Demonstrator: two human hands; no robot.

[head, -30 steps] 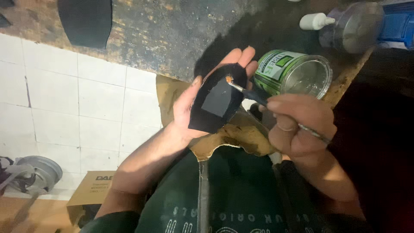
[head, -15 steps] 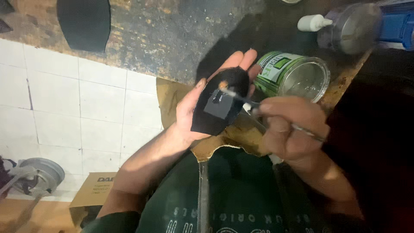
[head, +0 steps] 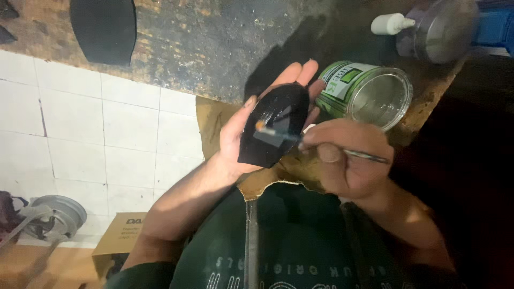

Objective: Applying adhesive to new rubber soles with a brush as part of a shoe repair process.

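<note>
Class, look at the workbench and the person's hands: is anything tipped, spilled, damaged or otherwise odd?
The green tin lies tipped on its side, its open mouth facing the bench edge beside the right hand. No spill shows. The left hand cradles a black piece.

A white-capped bottle (head: 392,23) is standing on the worn tabletop (head: 203,48); a cardboard box (head: 124,235) is sitting on the floor.

open tin (head: 369,91) crowding right, bench (head: 203,43) left bare
</note>
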